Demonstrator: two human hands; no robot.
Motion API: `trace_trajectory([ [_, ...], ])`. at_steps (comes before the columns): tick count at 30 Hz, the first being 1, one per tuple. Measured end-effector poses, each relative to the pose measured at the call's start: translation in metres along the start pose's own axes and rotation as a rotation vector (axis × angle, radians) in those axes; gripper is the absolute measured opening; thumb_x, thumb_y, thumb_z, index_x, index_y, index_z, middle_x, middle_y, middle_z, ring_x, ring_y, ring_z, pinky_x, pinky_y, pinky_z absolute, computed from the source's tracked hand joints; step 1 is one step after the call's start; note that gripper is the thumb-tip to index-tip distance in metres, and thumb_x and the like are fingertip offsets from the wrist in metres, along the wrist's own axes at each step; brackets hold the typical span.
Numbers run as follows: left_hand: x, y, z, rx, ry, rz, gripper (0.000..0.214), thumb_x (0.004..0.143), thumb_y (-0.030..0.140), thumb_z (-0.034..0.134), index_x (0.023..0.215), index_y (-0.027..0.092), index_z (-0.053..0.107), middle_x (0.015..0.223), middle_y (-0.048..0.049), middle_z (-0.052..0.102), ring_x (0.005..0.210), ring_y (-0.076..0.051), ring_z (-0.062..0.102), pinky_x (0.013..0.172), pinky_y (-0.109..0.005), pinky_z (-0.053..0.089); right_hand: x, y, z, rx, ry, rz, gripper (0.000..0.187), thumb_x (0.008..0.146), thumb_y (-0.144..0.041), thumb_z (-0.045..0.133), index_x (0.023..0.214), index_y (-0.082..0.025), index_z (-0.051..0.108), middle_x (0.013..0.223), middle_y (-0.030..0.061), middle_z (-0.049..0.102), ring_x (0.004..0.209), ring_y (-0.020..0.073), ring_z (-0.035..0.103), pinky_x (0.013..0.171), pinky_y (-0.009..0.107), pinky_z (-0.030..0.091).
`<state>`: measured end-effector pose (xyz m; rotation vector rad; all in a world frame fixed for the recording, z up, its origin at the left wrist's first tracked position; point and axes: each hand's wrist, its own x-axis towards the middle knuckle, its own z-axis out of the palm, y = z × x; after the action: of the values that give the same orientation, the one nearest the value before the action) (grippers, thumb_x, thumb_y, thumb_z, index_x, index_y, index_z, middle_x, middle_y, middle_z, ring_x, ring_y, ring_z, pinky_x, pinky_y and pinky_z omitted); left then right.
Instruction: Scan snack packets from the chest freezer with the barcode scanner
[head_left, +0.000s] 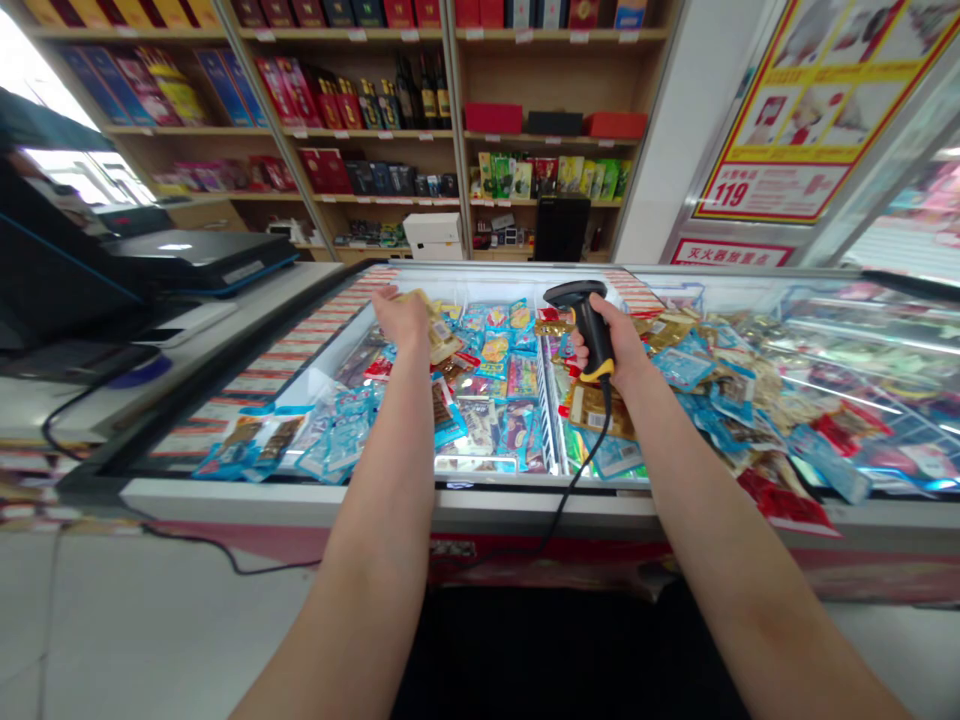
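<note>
My right hand point(619, 345) is wrapped round the handle of a black and yellow barcode scanner point(592, 330), held upright over the freezer's glass top with its cord hanging down. To the left, my left hand point(403, 317) grips a gold-tan snack packet point(441, 335); its fingers are partly hidden behind the wrist. Beneath and between both hands lie many blue, gold and red snack packets point(495, 350). A gold packet with a barcode label point(598, 410) rests just below the scanner.
The chest freezer point(262, 497) spans the front. More packets point(727, 390) are heaped on its right part, and two blue ones point(255, 440) lie at the left corner. A checkout counter with a black machine point(202, 260) stands left. Shelves point(345, 133) of boxes and bottles line the back.
</note>
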<state>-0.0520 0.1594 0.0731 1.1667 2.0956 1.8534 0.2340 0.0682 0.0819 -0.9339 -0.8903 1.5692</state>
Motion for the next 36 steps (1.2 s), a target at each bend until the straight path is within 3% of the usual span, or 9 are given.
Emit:
trace_trajectory([
  [2, -0.001, 0.003, -0.009, 0.124, 0.114, -0.075, 0.040, 0.076, 0.015, 0.061, 0.115, 0.021, 0.056, 0.128, -0.0129, 0.061, 0.124, -0.031, 0.055, 0.106, -0.047, 0.043, 0.001, 0.000, -0.001, 0.002, 0.014, -0.010, 0.044, 0.094, -0.062, 0.053, 0.087, -0.019, 0.058, 0.052, -0.0004, 0.058, 0.035, 0.0119, 0.050, 0.033, 0.022, 0.043],
  [4, -0.008, 0.007, -0.011, 0.206, 0.122, -0.069, 0.043, 0.074, 0.015, 0.065, 0.116, 0.023, 0.056, 0.135, -0.0135, 0.057, 0.133, -0.034, 0.048, 0.112, -0.051, 0.035, 0.002, 0.000, -0.004, 0.011, 0.017, -0.023, 0.043, 0.094, -0.061, 0.053, 0.087, -0.019, 0.058, 0.052, -0.0002, 0.059, 0.036, 0.0118, 0.051, 0.033, 0.022, 0.043],
  [7, -0.020, 0.010, -0.008, 0.237, -0.007, 0.024, 0.041, 0.074, 0.015, 0.066, 0.114, 0.023, 0.058, 0.133, -0.0146, 0.057, 0.135, -0.036, 0.046, 0.115, -0.055, 0.027, 0.003, 0.001, -0.005, 0.028, 0.008, -0.039, 0.041, 0.096, -0.058, 0.051, 0.088, -0.019, 0.059, 0.053, 0.0004, 0.059, 0.036, 0.0122, 0.051, 0.034, 0.022, 0.044],
  [10, -0.028, 0.010, -0.002, 0.219, -0.142, 0.083, 0.036, 0.077, 0.016, 0.065, 0.112, 0.022, 0.060, 0.128, -0.0157, 0.060, 0.129, -0.037, 0.050, 0.113, -0.056, 0.028, 0.001, -0.001, -0.004, 0.038, 0.018, -0.045, 0.041, 0.096, -0.058, 0.050, 0.087, -0.019, 0.059, 0.051, 0.0004, 0.058, 0.036, 0.0124, 0.051, 0.034, 0.022, 0.044],
  [16, -0.047, 0.010, 0.020, 0.184, -0.412, 0.297, 0.025, 0.083, 0.019, 0.057, 0.106, 0.021, 0.067, 0.114, -0.0088, 0.070, 0.110, -0.025, 0.063, 0.102, -0.037, 0.041, 0.001, -0.005, -0.004, 0.056, 0.093, -0.040, 0.043, 0.094, -0.061, 0.052, 0.085, -0.020, 0.058, 0.050, -0.0004, 0.056, 0.034, 0.0124, 0.048, 0.033, 0.023, 0.043],
  [24, -0.104, 0.026, 0.060, 0.193, -0.751, 0.456, 0.020, 0.087, 0.020, 0.056, 0.098, 0.021, 0.073, 0.112, -0.0081, 0.074, 0.107, -0.023, 0.066, 0.097, -0.032, 0.046, 0.001, -0.009, -0.010, 0.136, 0.168, -0.067, 0.038, 0.095, -0.056, 0.051, 0.083, -0.020, 0.056, 0.050, -0.0015, 0.055, 0.036, 0.0118, 0.049, 0.033, 0.022, 0.042],
  [28, -0.129, 0.043, 0.078, 0.220, -0.886, 0.448, 0.019, 0.088, 0.032, 0.059, 0.083, 0.020, 0.073, 0.099, -0.0099, 0.075, 0.099, -0.025, 0.068, 0.088, -0.032, 0.049, -0.001, -0.013, -0.010, 0.139, 0.213, -0.087, 0.041, 0.092, -0.061, 0.054, 0.084, -0.021, 0.056, 0.048, -0.0027, 0.051, 0.036, 0.0127, 0.049, 0.032, 0.022, 0.040],
  [31, -0.142, 0.051, 0.087, 0.286, -0.959, 0.435, 0.027, 0.080, 0.044, 0.070, 0.071, 0.019, 0.070, 0.084, -0.0104, 0.073, 0.093, -0.028, 0.069, 0.081, -0.033, 0.050, 0.000, -0.014, -0.012, 0.150, 0.232, -0.104, 0.041, 0.092, -0.061, 0.053, 0.083, -0.021, 0.056, 0.048, -0.0026, 0.050, 0.036, 0.0130, 0.049, 0.032, 0.022, 0.039],
  [36, -0.142, 0.047, 0.095, 0.247, -0.978, 0.296, 0.021, 0.070, 0.034, 0.080, 0.065, 0.018, 0.068, 0.073, -0.0053, 0.069, 0.085, -0.025, 0.068, 0.076, -0.030, 0.049, 0.004, -0.013, -0.014, 0.160, 0.232, -0.120, 0.043, 0.091, -0.063, 0.054, 0.083, -0.021, 0.056, 0.047, -0.0029, 0.050, 0.035, 0.0127, 0.048, 0.031, 0.022, 0.039],
])
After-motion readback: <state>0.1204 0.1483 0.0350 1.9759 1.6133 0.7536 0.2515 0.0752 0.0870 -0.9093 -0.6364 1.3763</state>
